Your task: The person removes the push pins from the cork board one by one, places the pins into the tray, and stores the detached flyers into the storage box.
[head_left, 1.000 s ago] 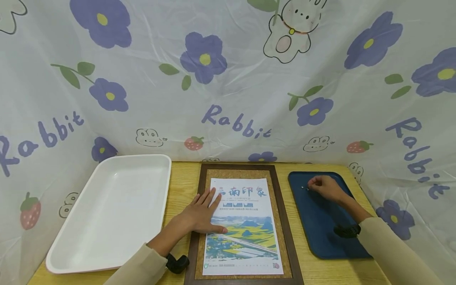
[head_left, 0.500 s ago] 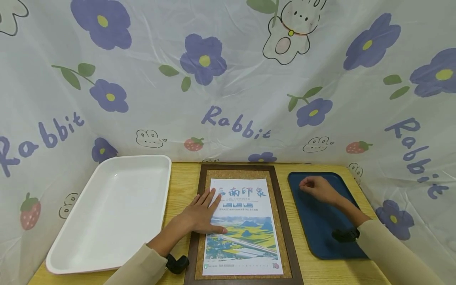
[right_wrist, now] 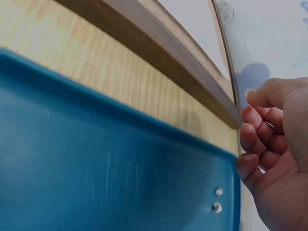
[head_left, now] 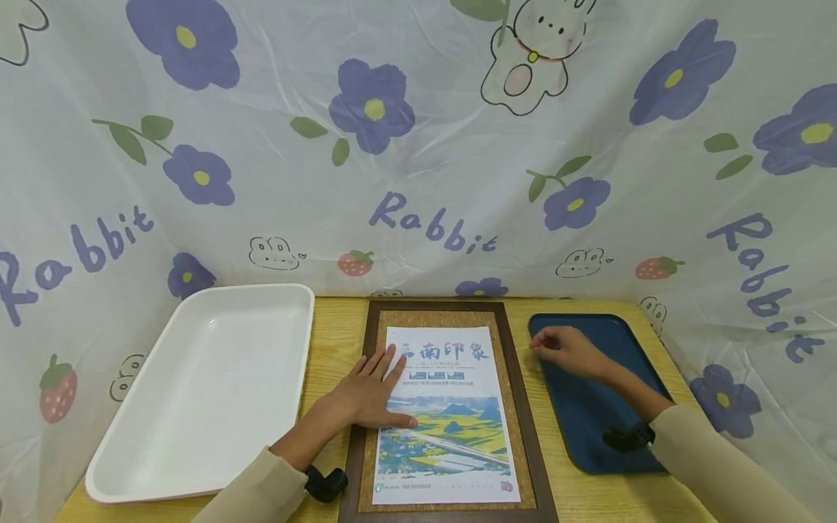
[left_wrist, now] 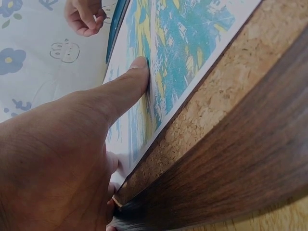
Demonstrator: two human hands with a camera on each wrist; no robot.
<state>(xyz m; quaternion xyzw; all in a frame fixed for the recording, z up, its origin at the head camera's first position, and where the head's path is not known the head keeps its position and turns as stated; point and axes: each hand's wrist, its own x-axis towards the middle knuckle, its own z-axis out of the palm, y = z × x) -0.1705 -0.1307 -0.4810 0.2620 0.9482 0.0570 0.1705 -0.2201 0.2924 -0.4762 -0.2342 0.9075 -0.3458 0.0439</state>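
Observation:
My left hand (head_left: pixel 373 396) lies spread over the left side of a printed poster sheet (head_left: pixel 451 487), its thumb (left_wrist: pixel 137 72) resting on the landscape picture. The sheet lies on a cork board (left_wrist: pixel 231 91) with a dark wooden frame (head_left: pixel 523 407). My right hand (head_left: pixel 565 349) is over the left edge of the blue tray (head_left: pixel 588 436), beside the frame. Its thumb and forefinger are brought together in a pinch on a small pin that the fingertips hide. Two small silvery pins (right_wrist: pixel 216 207) lie at the tray's far end, visible in the right wrist view.
A large white tray (head_left: pixel 209 392) stands left of the board, close to my left forearm. Strips of wooden table (head_left: pixel 536 450) show between board and trays. A white cloth (head_left: pixel 418 167) printed with flowers and rabbits hangs behind and at the sides.
My right hand has moved left, from the pins at the far end of the blue tray to the tray's left edge, fingers still pinched. The left hand stays in place on the sheet.

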